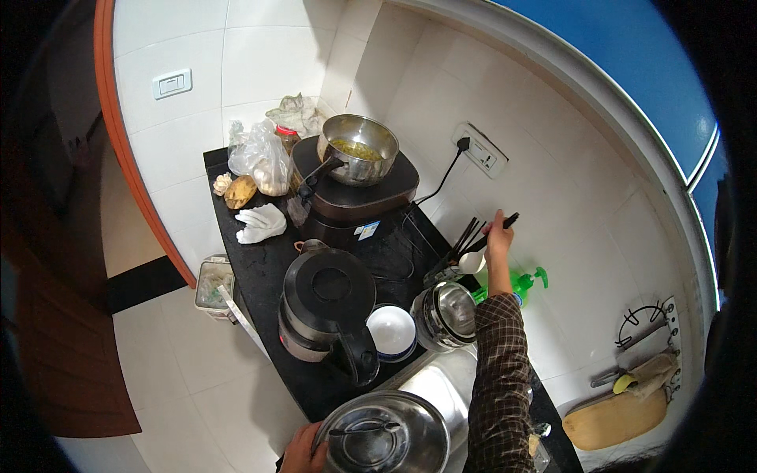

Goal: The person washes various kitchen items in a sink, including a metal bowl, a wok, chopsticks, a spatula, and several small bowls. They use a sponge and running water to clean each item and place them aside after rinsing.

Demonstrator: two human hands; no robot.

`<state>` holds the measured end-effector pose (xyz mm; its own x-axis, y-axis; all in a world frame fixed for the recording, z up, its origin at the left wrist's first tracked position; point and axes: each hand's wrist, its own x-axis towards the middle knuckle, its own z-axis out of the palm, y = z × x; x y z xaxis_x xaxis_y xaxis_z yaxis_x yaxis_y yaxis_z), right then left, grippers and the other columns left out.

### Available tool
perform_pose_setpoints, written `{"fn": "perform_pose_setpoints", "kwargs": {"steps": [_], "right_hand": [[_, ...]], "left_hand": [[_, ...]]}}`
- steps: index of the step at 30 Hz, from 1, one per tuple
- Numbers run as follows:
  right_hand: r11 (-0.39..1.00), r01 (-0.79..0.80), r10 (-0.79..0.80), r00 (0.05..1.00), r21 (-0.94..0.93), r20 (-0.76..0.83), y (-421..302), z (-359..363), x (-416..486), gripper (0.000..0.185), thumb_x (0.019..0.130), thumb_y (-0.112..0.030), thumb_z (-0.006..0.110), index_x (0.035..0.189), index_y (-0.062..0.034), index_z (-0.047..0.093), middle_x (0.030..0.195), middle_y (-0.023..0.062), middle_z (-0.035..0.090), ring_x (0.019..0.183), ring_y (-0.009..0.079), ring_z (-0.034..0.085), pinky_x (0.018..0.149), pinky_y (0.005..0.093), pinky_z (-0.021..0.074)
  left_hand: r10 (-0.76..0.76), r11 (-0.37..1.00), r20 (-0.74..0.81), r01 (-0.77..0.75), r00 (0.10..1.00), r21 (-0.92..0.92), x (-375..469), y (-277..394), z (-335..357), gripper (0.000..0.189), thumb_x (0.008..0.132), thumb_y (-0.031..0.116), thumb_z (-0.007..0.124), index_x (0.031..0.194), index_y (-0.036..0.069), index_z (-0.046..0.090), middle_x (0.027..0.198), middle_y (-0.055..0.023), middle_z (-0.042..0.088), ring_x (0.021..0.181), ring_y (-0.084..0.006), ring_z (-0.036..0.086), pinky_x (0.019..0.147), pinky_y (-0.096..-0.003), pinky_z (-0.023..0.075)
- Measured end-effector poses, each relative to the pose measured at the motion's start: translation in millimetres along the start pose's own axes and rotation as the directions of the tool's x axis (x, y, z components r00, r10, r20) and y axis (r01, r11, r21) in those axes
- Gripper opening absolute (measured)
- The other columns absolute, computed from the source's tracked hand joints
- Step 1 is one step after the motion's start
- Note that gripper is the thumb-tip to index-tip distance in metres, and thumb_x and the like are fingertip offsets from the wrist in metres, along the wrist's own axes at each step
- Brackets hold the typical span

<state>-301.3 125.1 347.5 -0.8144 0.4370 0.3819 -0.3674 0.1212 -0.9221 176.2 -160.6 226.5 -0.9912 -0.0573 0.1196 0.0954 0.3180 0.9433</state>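
My left hand (304,450) grips the left rim of a round stainless-steel basin (414,408) at the bottom of the view. A spoon-like utensil (364,430) with a dark handle lies in the basin. My right arm, in a checked sleeve, stretches across to the wall side, where my right hand (500,241) is closed around a black-handled utensil (511,220). Its lower end is among the chopsticks (468,233) and a white spoon (472,262) in a utensil holder (440,275). A green pump bottle (523,284) stands behind my wrist.
Stacked steel bowls (455,310), white bowls (391,329) and an electric kettle (328,295) crowd the black counter (260,301). Farther back, a saucepan (361,171) with food sits on an induction cooker (366,204). The sink (437,378) lies beside the basin.
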Motion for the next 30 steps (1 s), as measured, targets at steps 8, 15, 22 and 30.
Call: {"fn": "perform_pose_setpoints", "kwargs": {"steps": [8, 15, 22, 30], "right_hand": [[0.667, 0.178, -0.217, 0.975, -0.723, 0.040, -12, -1, -29, 0.060, 0.061, -0.037, 0.069, 0.099, 0.0051, 0.048, 0.093, 0.0195, 0.051, 0.088, 0.0318, 0.048, 0.077, 0.0382, 0.0401], [0.756, 0.402, -0.285, 0.912, -0.516, 0.294, -121, -65, -117, 0.033, 0.073, -0.021, 0.061, 0.094, 0.0021, 0.051, 0.089, 0.0155, 0.051, 0.077, 0.0242, 0.054, 0.067, 0.0331, 0.0451], [0.478, 0.168, 0.251, 0.915, -0.862, 0.317, -262, -269, -242, 0.021, 0.077, -0.014, 0.058, 0.093, -0.0008, 0.055, 0.084, 0.0087, 0.056, 0.074, 0.0142, 0.056, 0.063, 0.0262, 0.0470], [0.214, -0.438, 0.350, 0.869, -0.873, -0.351, -270, -472, -413, 0.021, 0.073, -0.020, 0.058, 0.081, -0.0004, 0.058, 0.065, 0.0150, 0.057, 0.061, 0.0198, 0.058, 0.055, 0.0316, 0.0436]], "left_hand": [[-0.013, 0.999, -0.003, 0.014, 1.000, 0.037, -11, -30, 7, 0.036, 0.082, 0.011, 0.046, 0.116, 0.000, 0.039, 0.104, -0.0224, 0.045, 0.092, -0.0382, 0.045, 0.077, -0.0396, 0.0390], [-0.194, 0.980, 0.167, 0.183, 0.967, 0.080, 18, 8, -11, 0.048, 0.077, 0.016, 0.057, 0.116, -0.004, 0.036, 0.099, -0.0150, 0.047, 0.084, -0.0236, 0.051, 0.069, -0.0309, 0.0428], [-0.339, 0.881, 0.314, 0.417, 0.887, -0.226, 17, 11, -27, 0.048, 0.079, 0.008, 0.053, 0.119, -0.005, 0.032, 0.108, -0.0164, 0.045, 0.092, -0.0195, 0.049, 0.074, -0.0286, 0.0417], [-0.477, 0.753, 0.509, 0.632, 0.717, -0.184, -1, 3, -30, 0.043, 0.079, 0.024, 0.056, 0.109, -0.002, 0.040, 0.099, -0.0125, 0.052, 0.081, -0.0210, 0.057, 0.065, -0.0338, 0.0515]]}}
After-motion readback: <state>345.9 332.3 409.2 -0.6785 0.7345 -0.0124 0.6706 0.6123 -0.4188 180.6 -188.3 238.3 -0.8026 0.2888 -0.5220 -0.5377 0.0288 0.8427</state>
